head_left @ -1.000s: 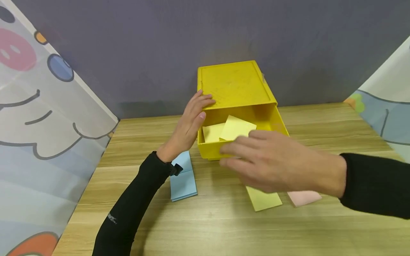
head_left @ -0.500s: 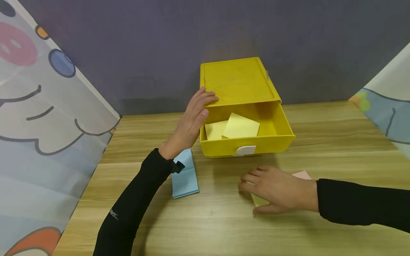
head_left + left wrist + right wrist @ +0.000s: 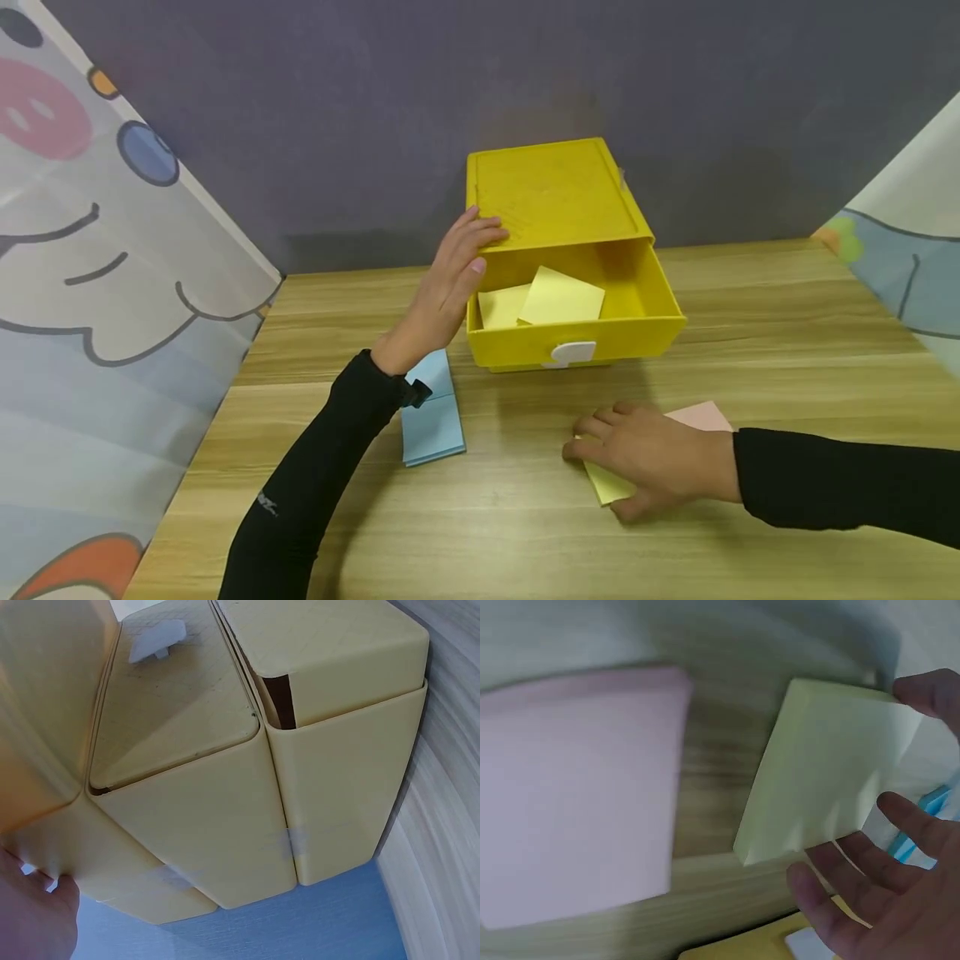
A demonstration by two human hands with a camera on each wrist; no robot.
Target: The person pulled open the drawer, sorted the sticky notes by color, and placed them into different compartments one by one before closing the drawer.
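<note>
My left hand [image 3: 442, 292] rests along the upper left edge of a yellow drawer box [image 3: 555, 192], fingers extended over its top. The left wrist view shows the box's side as several stacked units [image 3: 202, 817]. The top drawer [image 3: 637, 337] is pulled out, with light yellow notes [image 3: 564, 296] lying inside. My right hand [image 3: 652, 454] grips a pad of pale yellow sticky notes [image 3: 832, 765] on the table, thumb at one edge and fingers at the opposite one. Next to it lies a pink pad [image 3: 577, 795], partly hidden by this hand in the head view.
Blue sticky-note pads [image 3: 433, 427] lie in a column on the table [image 3: 510, 533], left of the drawer and partly under the left wrist. Behind the box rises a dark grey panel [image 3: 360, 125]. Cartoon-printed sheets [image 3: 150, 300] border both sides.
My right hand has come down from in front of the drawer to the yellow pad, and its fingers have drawn in around it. My left hand stays on the box.
</note>
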